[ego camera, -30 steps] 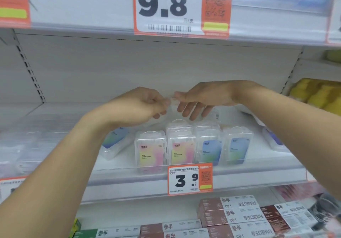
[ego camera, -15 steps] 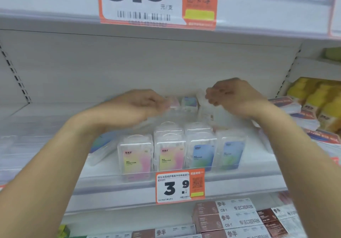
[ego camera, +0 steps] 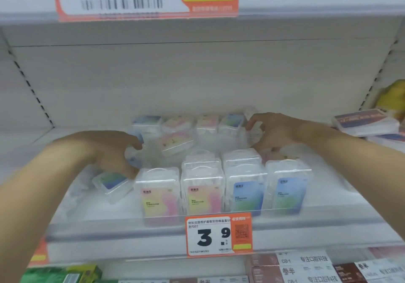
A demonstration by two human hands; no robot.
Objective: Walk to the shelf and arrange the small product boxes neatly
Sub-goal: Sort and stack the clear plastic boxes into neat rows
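Reaching deep into the shelf [ego camera: 153,230], the person had both hands among the small clear boxes, and the tidying looked well under way rather than finished. Along the front edge four boxes [ego camera: 221,190] stood upright in a row, two pink and two blue, close together behind the price tag [ego camera: 219,234]. A further layer stood just behind them. At the back another row [ego camera: 188,124] ran along the rear wall, blurred but roughly in line.

The loose ones were the trouble. A pink box [ego camera: 175,142] lay tilted in the middle gap between the rows, and a blue-green box [ego camera: 112,183] lay on its side at the left end of the front row, just below the left hand [ego camera: 109,149]. That hand curled round something clear; I could not tell whether its grip had closed on a box or merely rested against one. The right hand [ego camera: 271,131] sat at the right end of the back row, fingers [ego camera: 252,124] spread and touching the end box, its grip loose, more a nudge than a hold.

By my reckoning the step in hand was squaring up the back row and gathering strays. The next move would call for standing the tilted pink box upright in line, then righting the fallen one at the left without knocking the front row over.
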